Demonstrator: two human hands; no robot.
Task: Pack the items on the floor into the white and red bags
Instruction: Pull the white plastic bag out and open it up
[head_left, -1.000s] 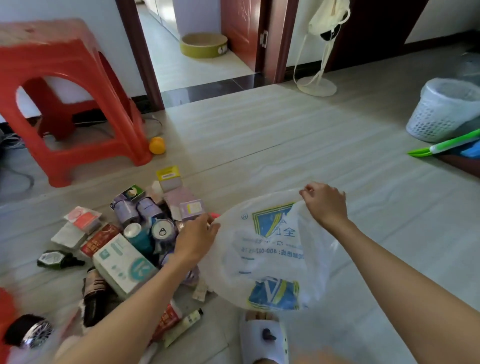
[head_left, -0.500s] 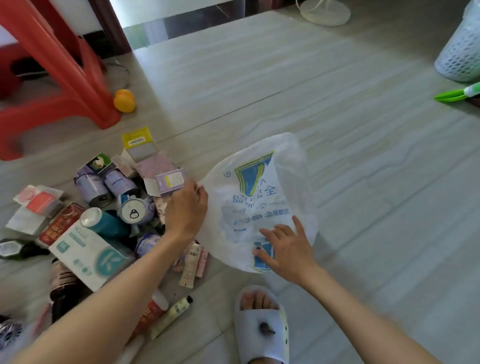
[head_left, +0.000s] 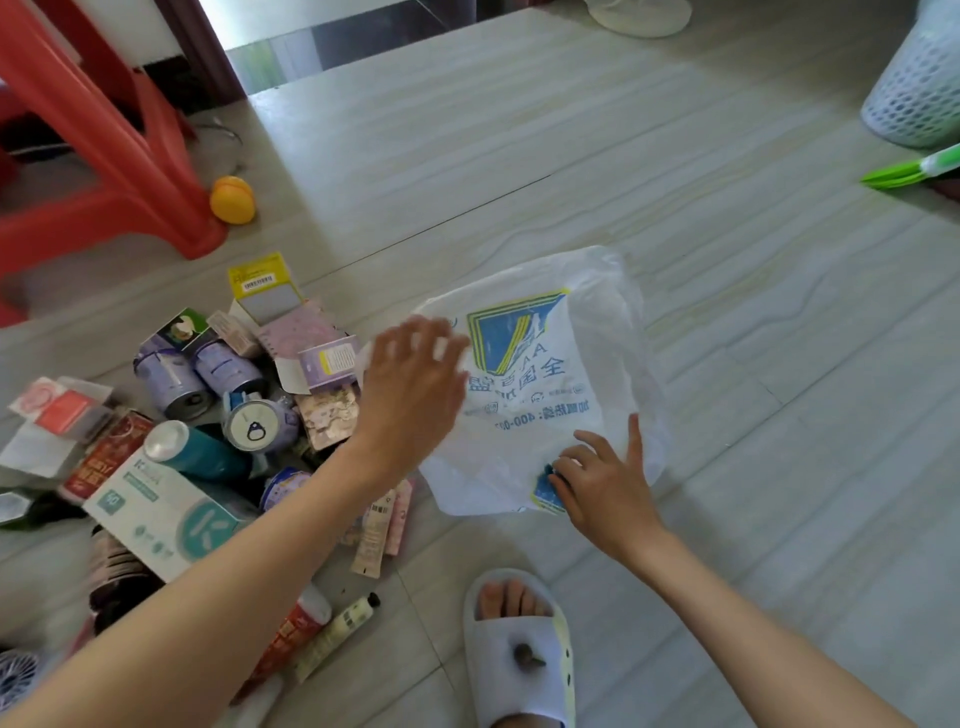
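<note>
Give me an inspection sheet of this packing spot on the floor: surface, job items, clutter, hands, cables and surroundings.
Surface: pale tiled floor.
Job's things: white bag lying on the floor, printed in blue and yellow; pile of items to its left, with cans, boxes, tubes and sachets. Red bag: nothing seen.
Clutter: orange ball by the red stool.
Hands: left hand blurred, fingers spread over the bag's left edge; right hand with fingertips on the bag's near corner.
Cables: thin cable behind the stool.
Surroundings: white basket, green tool, slippered foot.

Bare forearms; pale, perhaps lavender, slipper (head_left: 521, 657)
</note>
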